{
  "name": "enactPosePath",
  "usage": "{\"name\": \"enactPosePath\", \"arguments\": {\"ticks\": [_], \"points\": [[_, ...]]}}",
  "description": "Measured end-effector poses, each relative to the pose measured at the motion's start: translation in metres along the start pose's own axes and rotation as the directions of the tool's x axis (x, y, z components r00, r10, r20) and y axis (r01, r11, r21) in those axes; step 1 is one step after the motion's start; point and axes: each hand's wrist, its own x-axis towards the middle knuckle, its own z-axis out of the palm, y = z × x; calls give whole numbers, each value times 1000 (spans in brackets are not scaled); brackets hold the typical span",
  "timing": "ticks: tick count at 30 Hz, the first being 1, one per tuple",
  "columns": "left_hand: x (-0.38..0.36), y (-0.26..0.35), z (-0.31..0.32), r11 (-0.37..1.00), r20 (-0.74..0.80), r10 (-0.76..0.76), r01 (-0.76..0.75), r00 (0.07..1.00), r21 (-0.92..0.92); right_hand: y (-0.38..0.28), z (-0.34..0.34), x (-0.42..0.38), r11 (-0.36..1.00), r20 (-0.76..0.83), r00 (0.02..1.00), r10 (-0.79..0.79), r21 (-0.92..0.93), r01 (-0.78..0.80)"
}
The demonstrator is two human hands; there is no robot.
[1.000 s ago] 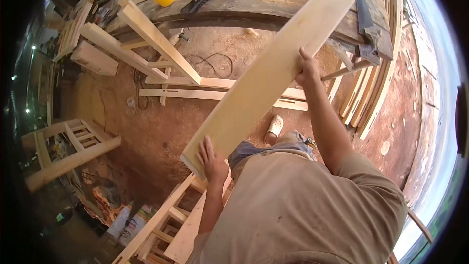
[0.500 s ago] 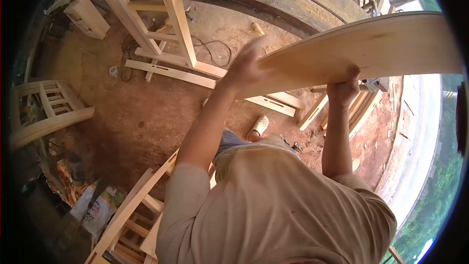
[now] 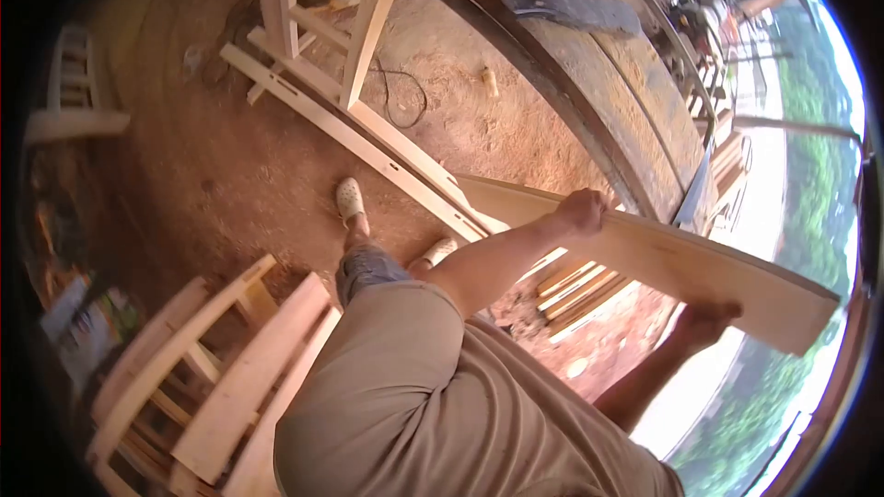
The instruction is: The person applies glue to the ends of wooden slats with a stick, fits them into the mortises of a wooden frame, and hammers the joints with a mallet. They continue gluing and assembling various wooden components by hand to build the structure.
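I carry a long pale wooden plank (image 3: 663,253) that runs from the middle of the view down to the right. My left hand (image 3: 582,212) grips its upper edge near the left part. My right hand (image 3: 704,322) holds the lower edge further right, fingers under the board. My beige shirt and both feet in white clogs (image 3: 350,198) show below on the red dirt floor.
A curved wooden workbench (image 3: 589,83) with a dark tool (image 3: 571,9) lies ahead. Pale wooden frames (image 3: 322,18) and rails (image 3: 368,143) rest on the floor, with a black cable (image 3: 401,97). More frame parts (image 3: 230,368) lie at lower left, stacked slats (image 3: 575,290) under the plank.
I have turned right and stepped forward. The plank dropped from chest height to a lower, sloping position on my right, and both hands stayed on it.
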Motion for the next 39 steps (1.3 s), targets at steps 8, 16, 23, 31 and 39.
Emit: {"name": "enactPosePath", "arguments": {"ticks": [8,16,23,31,39], "points": [[36,-93,73,994,-239,-113,111,964,-26,45,17,3,973,211,952,220,27,-230],[58,-156,113,982,-308,-150,178,940,65,83,11,11,881,288,869,403,134,-453],[52,-181,124,979,-307,-160,192,938,76,114,5,9,883,366,841,398,97,-460],[57,-201,143,967,-297,-225,251,928,53,131,4,12,868,372,829,417,107,-484],[53,-206,141,967,-321,-207,243,924,75,142,1,19,874,474,791,387,84,-478]]}}
